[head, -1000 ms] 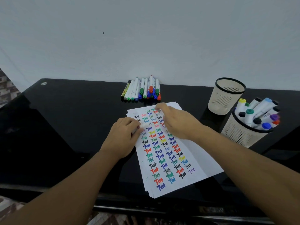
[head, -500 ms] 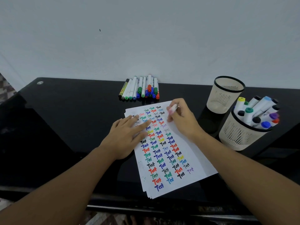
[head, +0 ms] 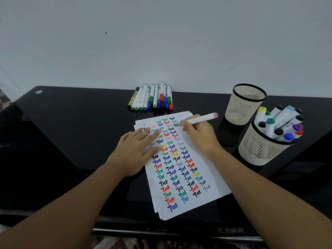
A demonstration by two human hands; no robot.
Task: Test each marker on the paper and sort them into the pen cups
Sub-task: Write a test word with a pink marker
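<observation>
White marker barrel: my right hand (head: 198, 135) pinches a white marker with a pink end cap (head: 199, 120) in a writing grip, fingers curled round it low near the tip.
Marker axis: it slants from the tip, at the paper's far right corner, up and away to the right; the pink end points toward the two cups.
Tip: it sits at the sheet, beside the top "Test" words; I cannot tell whether it touches.
Left hand (head: 137, 150): fingers straight and spread, pressing flat on the left part of the stack of paper (head: 212, 169), holding nothing.
Key relation: I judge the right hand the nearer one to both cups, which stand to its right, so sorting falls to it.
Empty mesh cup (head: 245, 105): farther back, just beyond the pink end.
Filled mesh cup (head: 264, 150): nearer me, holding capped markers.
Untested markers (head: 152, 97): a row lying at the far edge of the black glass desk (head: 71, 132), straight beyond the paper, long axes pointing toward me.
</observation>
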